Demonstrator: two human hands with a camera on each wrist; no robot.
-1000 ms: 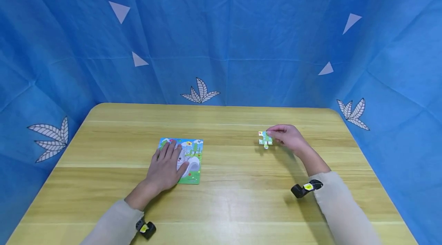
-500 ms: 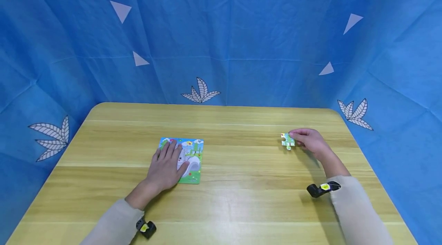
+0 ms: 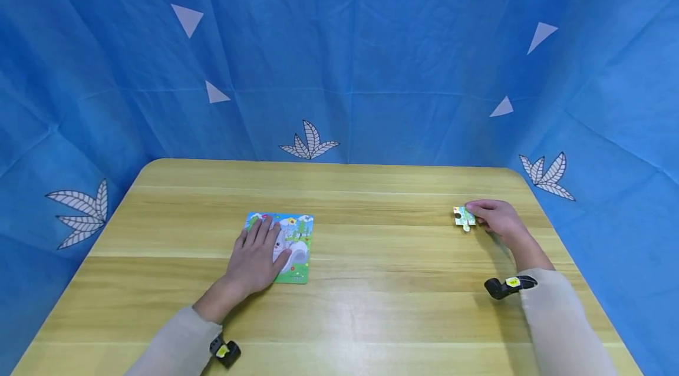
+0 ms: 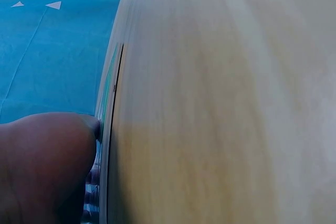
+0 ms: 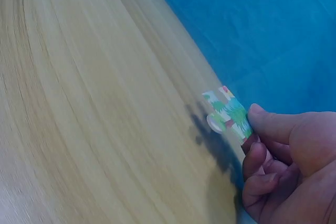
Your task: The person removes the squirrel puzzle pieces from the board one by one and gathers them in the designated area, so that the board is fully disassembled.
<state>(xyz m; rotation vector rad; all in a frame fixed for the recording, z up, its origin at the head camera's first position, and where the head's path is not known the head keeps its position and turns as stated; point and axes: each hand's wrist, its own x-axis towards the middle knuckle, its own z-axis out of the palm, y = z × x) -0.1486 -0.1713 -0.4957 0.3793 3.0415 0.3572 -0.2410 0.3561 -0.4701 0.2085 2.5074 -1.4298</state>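
Observation:
My left hand (image 3: 254, 259) rests palm down with straight fingers on a small square puzzle board (image 3: 300, 273). Its bright picture of a grey-white animal among trees and flowers is partly covered by the hand. The left wrist view catches the thumb (image 4: 47, 163) against the thin edge of the board (image 4: 108, 103). At the right of the table, my right hand (image 3: 501, 221) pinches a green and white jigsaw piece (image 3: 464, 218) by its right side between thumb and fingers. In the right wrist view, a shadow falls apart from the jigsaw piece (image 5: 229, 114), which hangs a little above the wood.
Both hands are over a light wooden table (image 3: 371, 305) with rounded far corners. A blue curtain (image 3: 403, 58) with white leaves and triangles hangs behind it and at both sides. Each wrist wears a small black camera, such as the right one's camera (image 3: 495, 287).
My right hand has carried the jigsaw piece rightward across the table, away from the board. The left hand has stayed in place on the puzzle board.

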